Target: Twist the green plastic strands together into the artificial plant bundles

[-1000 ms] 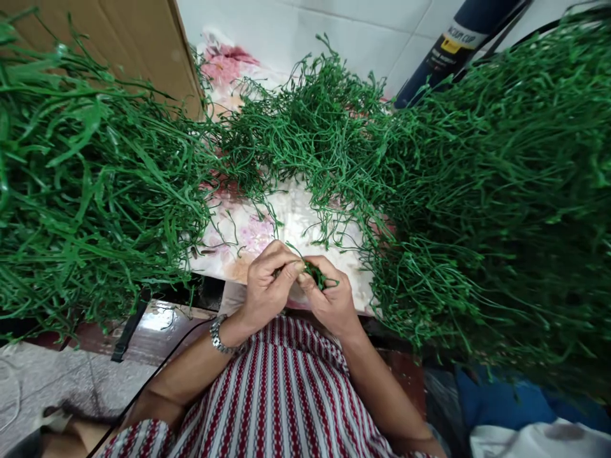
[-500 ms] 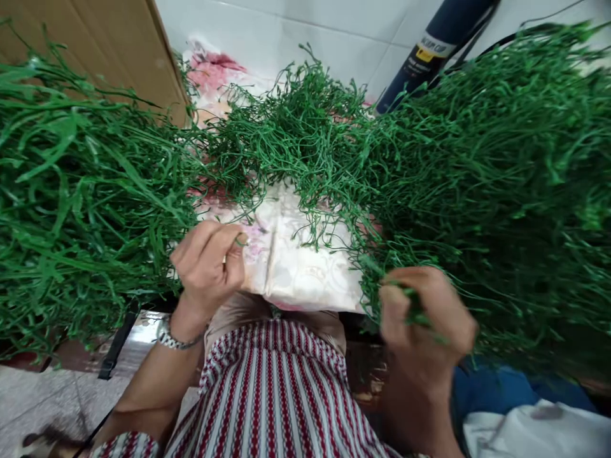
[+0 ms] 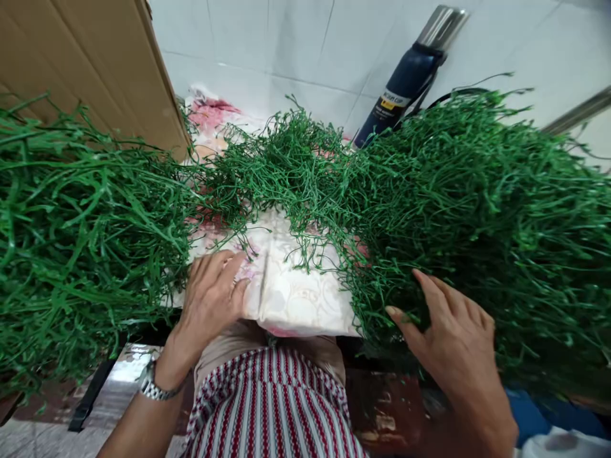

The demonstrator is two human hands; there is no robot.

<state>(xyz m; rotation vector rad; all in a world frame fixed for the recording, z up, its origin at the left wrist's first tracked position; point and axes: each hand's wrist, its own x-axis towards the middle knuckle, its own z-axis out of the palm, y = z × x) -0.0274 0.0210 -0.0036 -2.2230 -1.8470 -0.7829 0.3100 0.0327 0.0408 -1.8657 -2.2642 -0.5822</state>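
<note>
My left hand (image 3: 213, 294), a metal-banded watch (image 3: 155, 385) on its wrist, is over the left edge of a white patterned cloth (image 3: 305, 302). Its fingers are loosely bent and apart, and nothing shows in them. My right hand (image 3: 451, 324) is open at the front of a large pile of thin, branching green plastic-looking stems (image 3: 443, 184), thumb and forefinger spread wide near the stems. To the left of my left hand is another heap of green stems, longer and more ribbon-like (image 3: 90, 242). A smaller tangle of stems (image 3: 296, 159) lies along the back of the cloth.
A cardboard box (image 3: 95, 70) stands at the back left. Against the white tiled wall (image 3: 286, 51) leans a dark blue flask (image 3: 398, 89) with a silver cap. Blue and white fabric (image 3: 548, 423) is at the lower right.
My right hand has opened and no longer shows the green piece it gripped. My left hand has loosened from a pinch and lowered onto the cloth side. The view has tilted up.
</note>
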